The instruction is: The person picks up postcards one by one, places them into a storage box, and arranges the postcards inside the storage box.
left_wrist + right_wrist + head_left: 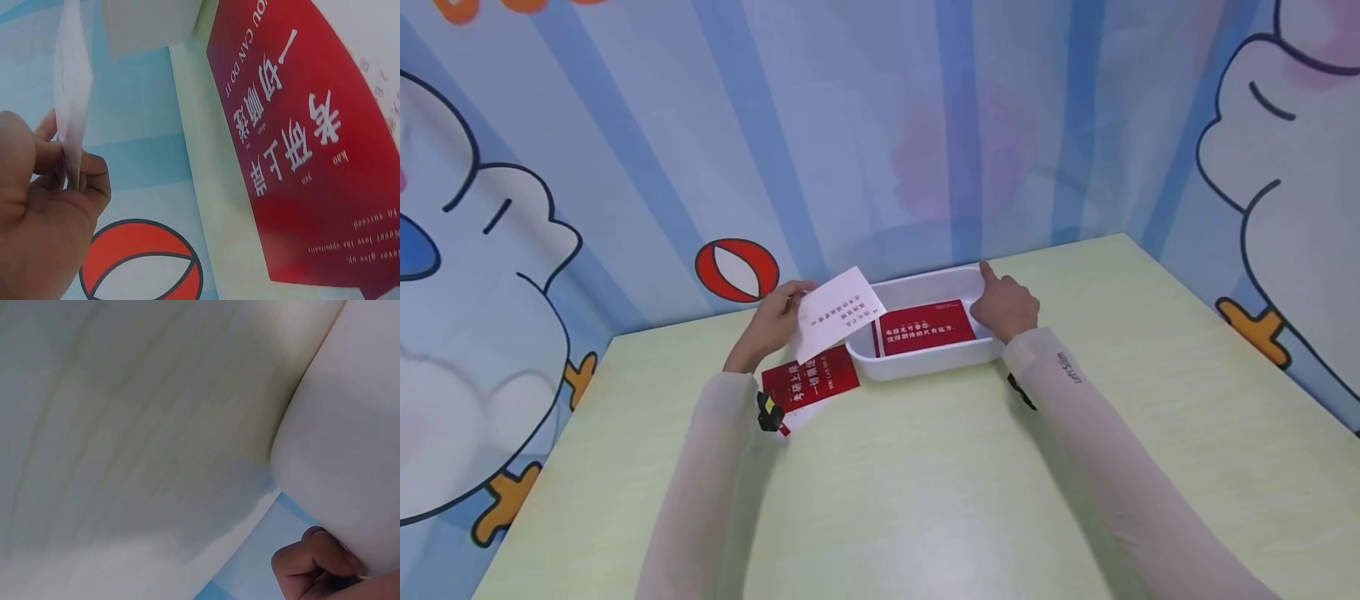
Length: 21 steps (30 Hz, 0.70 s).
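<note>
The left wrist view shows us what the head view hides: the bent fingers of the left hand pinch one white card, held up at the left end of one white tray. Our right hand grips the tray's right end. Only the head view shows a red card inside. Beside, we count two cards, overlapping.
</note>
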Each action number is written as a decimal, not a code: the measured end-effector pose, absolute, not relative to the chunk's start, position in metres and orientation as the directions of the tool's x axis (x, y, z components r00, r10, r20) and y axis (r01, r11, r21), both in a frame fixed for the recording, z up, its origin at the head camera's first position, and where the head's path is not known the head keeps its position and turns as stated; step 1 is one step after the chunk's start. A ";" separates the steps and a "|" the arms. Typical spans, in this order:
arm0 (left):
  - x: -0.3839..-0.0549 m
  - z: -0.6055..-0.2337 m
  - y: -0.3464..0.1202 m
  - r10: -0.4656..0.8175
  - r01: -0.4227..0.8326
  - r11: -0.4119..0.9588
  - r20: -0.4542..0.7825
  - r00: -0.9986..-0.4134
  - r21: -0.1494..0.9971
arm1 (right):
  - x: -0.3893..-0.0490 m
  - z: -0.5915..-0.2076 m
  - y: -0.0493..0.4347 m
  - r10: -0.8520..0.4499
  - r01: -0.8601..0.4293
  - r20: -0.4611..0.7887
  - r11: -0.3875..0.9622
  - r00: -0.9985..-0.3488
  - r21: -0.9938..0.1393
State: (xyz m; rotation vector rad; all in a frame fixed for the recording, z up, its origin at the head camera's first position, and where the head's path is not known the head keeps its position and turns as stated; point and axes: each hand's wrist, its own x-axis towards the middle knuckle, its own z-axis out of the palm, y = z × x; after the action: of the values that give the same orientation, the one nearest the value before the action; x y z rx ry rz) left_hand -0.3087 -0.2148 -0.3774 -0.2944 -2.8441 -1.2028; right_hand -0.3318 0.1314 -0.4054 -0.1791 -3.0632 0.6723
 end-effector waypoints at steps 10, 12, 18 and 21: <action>-0.308 -0.372 -0.189 0.197 0.173 0.653 0.056 -0.979 0.738 | -0.328 -0.403 0.131 0.131 0.123 -0.009 0.901 -0.991 -0.415; -0.310 -0.373 -0.183 0.204 0.175 0.657 0.051 -0.978 0.733 | -0.328 -0.403 0.131 0.132 0.120 0.001 0.904 -0.991 -0.411; -0.315 -0.376 -0.171 0.235 0.210 0.648 0.070 -0.969 0.732 | -0.328 -0.404 0.130 0.141 0.132 -0.008 0.900 -0.990 -0.415; -0.318 -0.376 -0.165 0.259 0.234 0.617 0.086 -0.962 0.751 | -0.330 -0.404 0.130 0.148 0.138 -0.009 0.898 -0.989 -0.418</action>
State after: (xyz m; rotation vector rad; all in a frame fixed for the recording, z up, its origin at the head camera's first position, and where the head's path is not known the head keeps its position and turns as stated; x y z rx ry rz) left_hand -0.3183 -0.1648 -0.3763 -0.4347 -2.8526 -1.3181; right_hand -0.3296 0.1299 -0.4039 -0.2291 -3.0380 0.6671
